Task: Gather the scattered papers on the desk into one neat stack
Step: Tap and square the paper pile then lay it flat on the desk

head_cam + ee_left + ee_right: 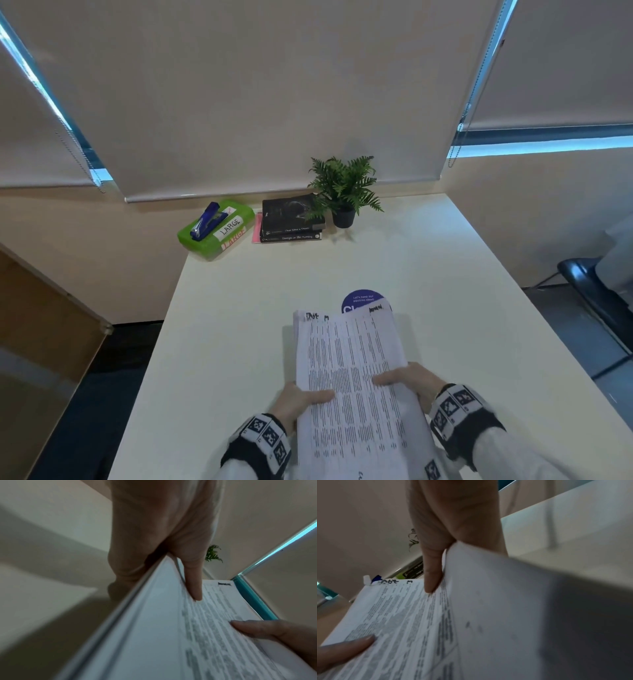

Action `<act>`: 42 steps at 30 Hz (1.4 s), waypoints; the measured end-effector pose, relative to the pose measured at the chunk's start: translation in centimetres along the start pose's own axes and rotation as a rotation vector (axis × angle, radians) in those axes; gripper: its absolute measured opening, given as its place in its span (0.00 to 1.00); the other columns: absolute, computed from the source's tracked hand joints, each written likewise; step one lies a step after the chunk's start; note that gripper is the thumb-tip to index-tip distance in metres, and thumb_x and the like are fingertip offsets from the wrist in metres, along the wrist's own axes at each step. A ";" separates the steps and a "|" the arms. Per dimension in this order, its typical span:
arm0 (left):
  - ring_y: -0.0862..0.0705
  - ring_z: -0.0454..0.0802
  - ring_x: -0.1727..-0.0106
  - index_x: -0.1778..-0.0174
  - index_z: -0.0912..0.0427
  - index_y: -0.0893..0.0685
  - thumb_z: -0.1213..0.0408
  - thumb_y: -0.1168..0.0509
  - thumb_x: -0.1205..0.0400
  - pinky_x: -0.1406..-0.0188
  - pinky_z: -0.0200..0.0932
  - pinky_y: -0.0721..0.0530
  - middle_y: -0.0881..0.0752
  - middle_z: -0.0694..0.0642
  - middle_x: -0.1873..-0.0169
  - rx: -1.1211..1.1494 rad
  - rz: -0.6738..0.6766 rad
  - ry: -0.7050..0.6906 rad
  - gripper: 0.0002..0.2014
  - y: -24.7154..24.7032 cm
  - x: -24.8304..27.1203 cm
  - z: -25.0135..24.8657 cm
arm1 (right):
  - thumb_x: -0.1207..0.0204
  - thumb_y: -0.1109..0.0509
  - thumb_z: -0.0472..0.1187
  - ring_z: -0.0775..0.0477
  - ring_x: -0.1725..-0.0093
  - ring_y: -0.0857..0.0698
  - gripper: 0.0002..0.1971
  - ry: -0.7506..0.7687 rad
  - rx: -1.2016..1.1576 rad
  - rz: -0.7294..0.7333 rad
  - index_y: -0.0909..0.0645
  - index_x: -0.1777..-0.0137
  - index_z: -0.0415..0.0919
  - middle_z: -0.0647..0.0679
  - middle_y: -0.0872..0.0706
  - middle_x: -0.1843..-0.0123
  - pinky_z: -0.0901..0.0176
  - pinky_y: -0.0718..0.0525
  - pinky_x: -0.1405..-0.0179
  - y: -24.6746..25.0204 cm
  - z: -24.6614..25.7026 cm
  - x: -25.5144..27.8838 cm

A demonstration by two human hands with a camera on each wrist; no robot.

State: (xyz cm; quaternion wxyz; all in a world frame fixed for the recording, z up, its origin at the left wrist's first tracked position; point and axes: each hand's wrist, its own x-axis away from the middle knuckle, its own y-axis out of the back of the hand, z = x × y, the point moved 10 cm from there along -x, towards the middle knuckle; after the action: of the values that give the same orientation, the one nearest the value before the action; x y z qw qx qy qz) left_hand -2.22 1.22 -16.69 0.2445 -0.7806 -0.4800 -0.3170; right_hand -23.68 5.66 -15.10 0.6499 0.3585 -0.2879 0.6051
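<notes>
A stack of printed papers [349,370] is held above the near part of the white desk [239,308], long side pointing away from me. My left hand [301,401] grips its left edge, thumb on top. My right hand [411,380] grips the right edge the same way. In the left wrist view the left thumb [193,580] lies on the top sheet of the papers [171,635], and the right thumb [254,628] shows at lower right. In the right wrist view the right thumb [431,574] presses the printed papers [399,622]. The fingers under the stack are hidden.
At the desk's far edge lie a green box [215,229] with a blue stapler [207,221] on it, a pile of dark books [291,219] and a small potted fern [344,190]. A purple round sticker [363,299] peeks out beyond the papers. A dark chair [596,294] stands at the right.
</notes>
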 end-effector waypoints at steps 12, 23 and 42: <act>0.20 0.55 0.41 0.28 0.60 0.32 0.54 0.43 0.16 0.45 0.42 0.23 0.26 0.60 0.37 -0.803 -0.426 -0.190 0.22 2.4 1.3 -3.8 | 0.20 0.42 0.42 0.42 0.50 0.23 0.14 0.104 0.417 -0.417 0.29 0.39 0.34 0.38 0.23 0.38 0.57 0.27 0.55 2.2 1.1 0.2; 0.20 0.55 0.41 0.33 0.62 0.27 0.59 0.42 0.16 0.45 0.42 0.20 0.27 0.60 0.39 -0.956 -0.467 -0.193 0.17 1.9 1.4 -4.2 | 0.19 0.48 0.36 0.38 0.38 0.20 0.14 0.077 0.652 -0.543 0.29 0.36 0.36 0.41 0.24 0.35 0.52 0.24 0.42 1.8 2.0 1.0; 0.30 0.55 0.22 0.24 0.54 0.28 0.48 0.52 0.15 0.24 0.62 0.37 0.27 0.55 0.25 -1.637 -0.299 -0.702 0.25 -3.4 -3.9 -8.0 | 0.18 0.48 0.49 0.45 0.27 0.22 0.21 0.702 1.319 -0.329 0.29 0.27 0.46 0.49 0.22 0.27 0.47 0.30 0.25 -3.1 7.8 -3.2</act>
State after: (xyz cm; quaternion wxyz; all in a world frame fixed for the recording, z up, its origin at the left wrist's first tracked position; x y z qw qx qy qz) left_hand -8.69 -5.13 -13.84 -0.5918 -0.6919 -0.2477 -0.3313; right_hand -20.45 -2.55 -13.56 0.4363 0.4974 0.4135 0.6255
